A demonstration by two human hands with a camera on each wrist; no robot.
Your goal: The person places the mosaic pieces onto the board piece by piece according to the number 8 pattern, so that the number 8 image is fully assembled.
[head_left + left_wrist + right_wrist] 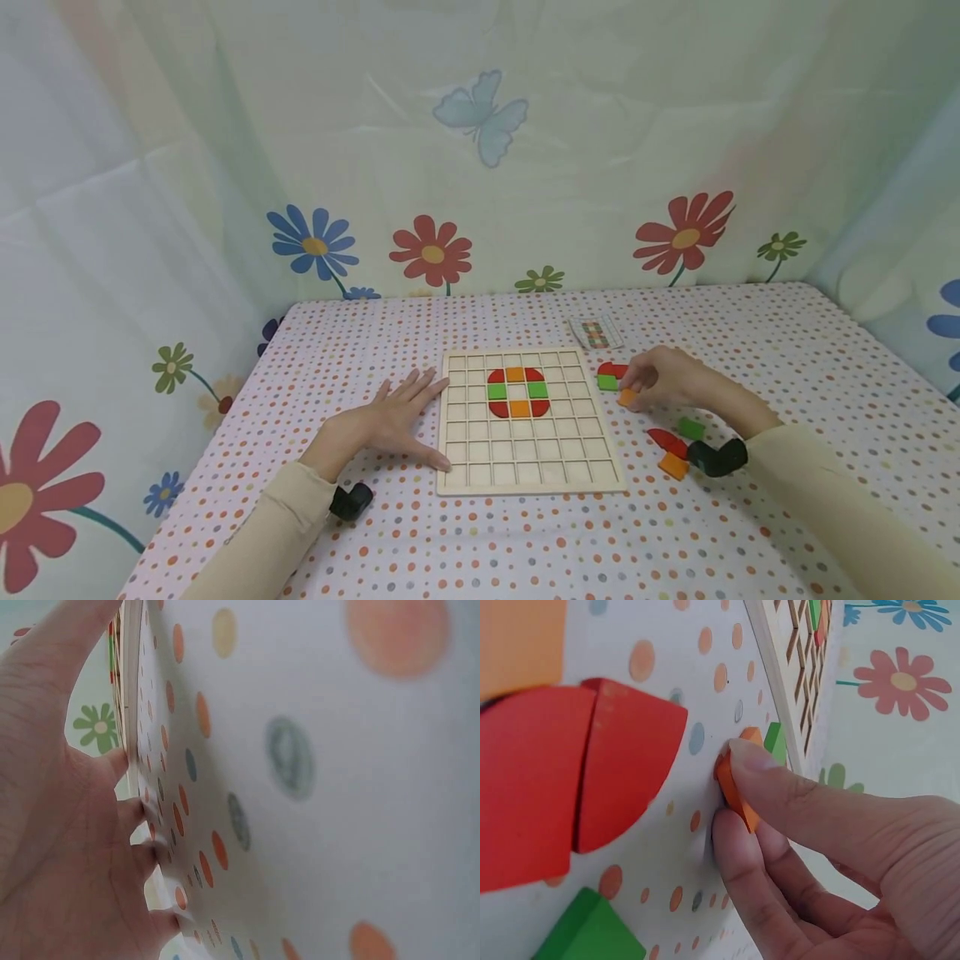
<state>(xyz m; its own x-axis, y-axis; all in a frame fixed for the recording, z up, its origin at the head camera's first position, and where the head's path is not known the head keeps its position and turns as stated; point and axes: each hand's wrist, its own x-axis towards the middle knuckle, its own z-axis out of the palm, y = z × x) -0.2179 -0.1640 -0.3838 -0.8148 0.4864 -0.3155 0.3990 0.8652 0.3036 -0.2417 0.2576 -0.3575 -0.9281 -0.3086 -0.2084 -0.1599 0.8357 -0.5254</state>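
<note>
A pale wooden grid board (517,452) lies on the table, with red rounded, green square and orange square tiles set in a ring near its upper middle. My left hand (393,421) has its fingers spread along the board's left edge, thumb near the lower corner. Right of the board, my right hand (666,377) pinches an orange tile (739,799) between thumb and fingertips, low over the cloth. Beside those fingers lie a green tile (607,382) and red tiles (606,367), partly hidden by the hand.
Nearer the right forearm are a red tile pair (667,442), a green tile (691,429) and an orange tile (673,466). A small printed pattern card (597,332) lies behind the board's right corner. Black wrist devices (351,502) sit at both wrists. A flowered curtain (337,125) encloses the table.
</note>
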